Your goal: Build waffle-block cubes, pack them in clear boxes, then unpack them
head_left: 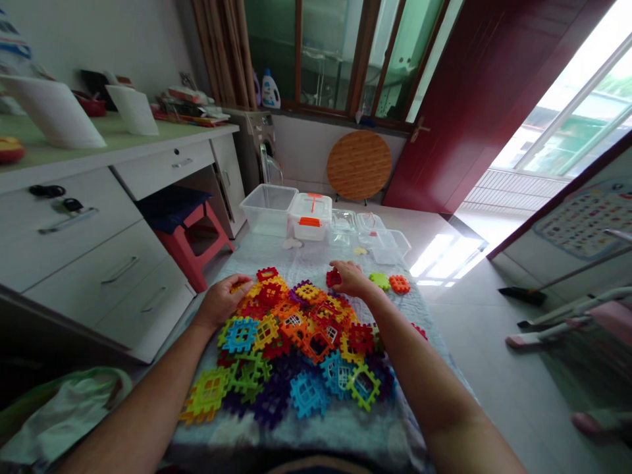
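A heap of colourful notched plastic building blocks (306,336) is spread over a cloth-covered table, several with window-like lattices. At the heap's far left edge, my left hand (222,301) is closed, its fingertips pinching a yellow-orange block (239,288). My right hand (352,279) reaches past the heap's far side, its fingers curled over a red block (333,278). Just right of that hand lie a lime-green block (380,281) and an orange-red block (399,284). Another red block (267,273) rests near my left fingertips.
Along the table's far end stand an open clear bin (270,207), a lidded box with orange latches (310,227) and small clear containers (343,226). A pink stool (195,240) and white drawers (123,257) are on the left. Patterned cloth (232,431) covers the table.
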